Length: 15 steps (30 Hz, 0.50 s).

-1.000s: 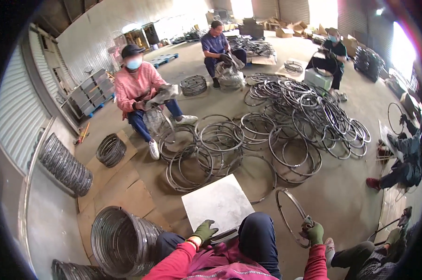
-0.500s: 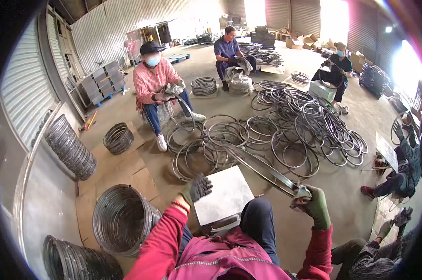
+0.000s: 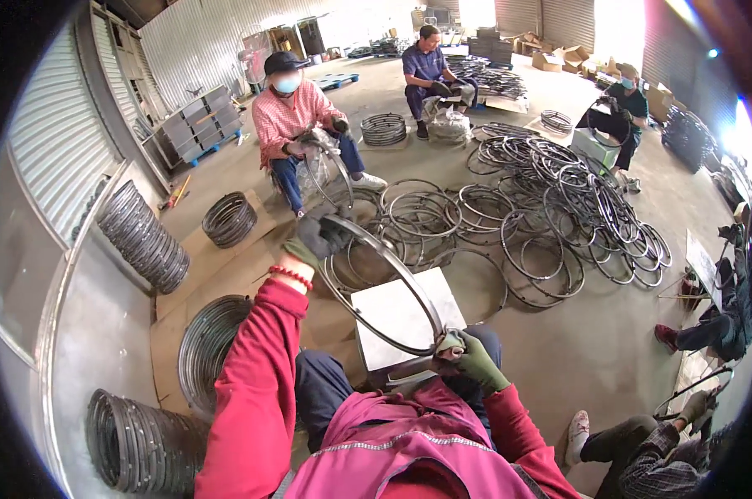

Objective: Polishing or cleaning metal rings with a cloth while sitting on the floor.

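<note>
A dark metal ring is held up at a slant between my two gloved hands. My left hand, in a dark glove, is closed around its upper left part. At the lower right end my right hand, in a green glove, is closed on the ring through a crumpled greyish cloth. Beneath the ring stands a low box with a flat white top, close in front of my knees. The ring hangs over that top; whether they touch I cannot tell.
A large heap of loose rings covers the floor ahead and right. Stacked rings stand left: a leaning stack, a short stack, and taller ones near me. A person in a checked shirt handles a ring ahead; other people sit farther off and right.
My left hand has moved up and forward from beside the white top and taken hold of the ring. My right hand has come inward to the left, bringing the ring over the white top.
</note>
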{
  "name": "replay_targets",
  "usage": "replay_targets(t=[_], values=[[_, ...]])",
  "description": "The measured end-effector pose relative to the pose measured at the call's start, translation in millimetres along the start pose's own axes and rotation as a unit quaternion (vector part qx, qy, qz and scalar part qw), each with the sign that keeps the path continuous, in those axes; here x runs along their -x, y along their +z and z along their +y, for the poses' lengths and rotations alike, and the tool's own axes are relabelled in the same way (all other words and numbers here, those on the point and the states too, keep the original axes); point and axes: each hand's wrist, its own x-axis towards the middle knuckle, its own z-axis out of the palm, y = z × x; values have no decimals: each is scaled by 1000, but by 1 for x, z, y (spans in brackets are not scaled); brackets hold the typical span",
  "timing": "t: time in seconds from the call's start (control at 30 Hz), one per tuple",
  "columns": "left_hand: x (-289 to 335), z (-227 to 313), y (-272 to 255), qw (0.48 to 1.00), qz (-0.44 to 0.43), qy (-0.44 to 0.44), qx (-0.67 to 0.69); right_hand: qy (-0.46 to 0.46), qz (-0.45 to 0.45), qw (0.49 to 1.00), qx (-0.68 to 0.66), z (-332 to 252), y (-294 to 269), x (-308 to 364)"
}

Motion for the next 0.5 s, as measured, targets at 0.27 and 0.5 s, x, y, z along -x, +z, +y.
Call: replay_targets(t=[0.27, 0.5], values=[[22, -29, 31, 952, -14, 31, -303, 27, 105, 990, -87, 28, -21, -5], [47, -8, 23, 871, 111, 196, -437, 46, 116, 984, -124, -5, -32, -24]])
